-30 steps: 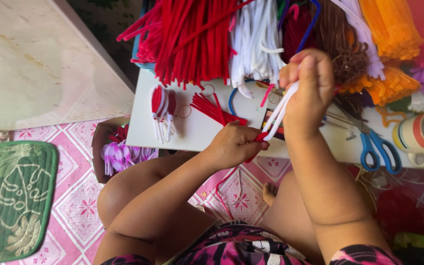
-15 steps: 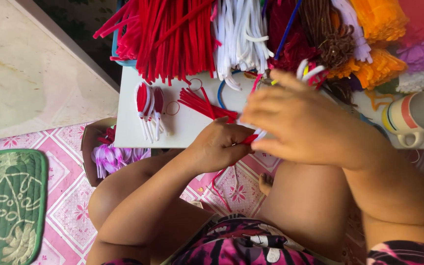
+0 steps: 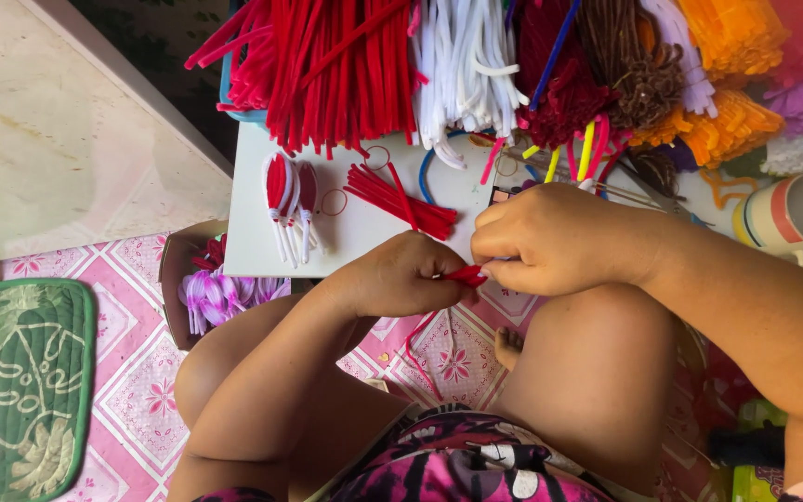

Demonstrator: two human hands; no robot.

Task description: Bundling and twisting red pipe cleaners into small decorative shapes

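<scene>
Head view, looking down. Two hands meet over the lap, just below the near edge of the white tabletop (image 3: 364, 237). The left hand (image 3: 401, 279) and the right hand (image 3: 550, 237) both pinch one short red fuzzy pipe-cleaner piece (image 3: 465, 274); the grip of each is closed on it, fingertips nearly touching. Only a small folded red tip shows between the fingers; a thin red strand hangs down from it toward the floor. The rest is hidden inside the hands.

On the tabletop: one loose bundle of cut red pipe-cleaner lengths (image 3: 400, 200), lying slantwise, too many to count. Left of it, about three finished red-and-white leaf-shaped pieces (image 3: 290, 200) side by side, white stems pointing toward the person. Two small thin wire rings (image 3: 333, 202) near them.

Far edge: heaps of long pipe cleaners, one red heap (image 3: 327, 65), one white heap (image 3: 462, 65), one brown heap (image 3: 638, 65), one orange heap (image 3: 731, 56). One white mug with red and blue stripes (image 3: 796, 218) lies at the right, mouth toward the right.

Floor: pink patterned mat (image 3: 132, 390), one green quilted mat with leaf print (image 3: 16, 390) at left, one brown box of purple-and-white pieces (image 3: 211, 293) beside the left knee.
</scene>
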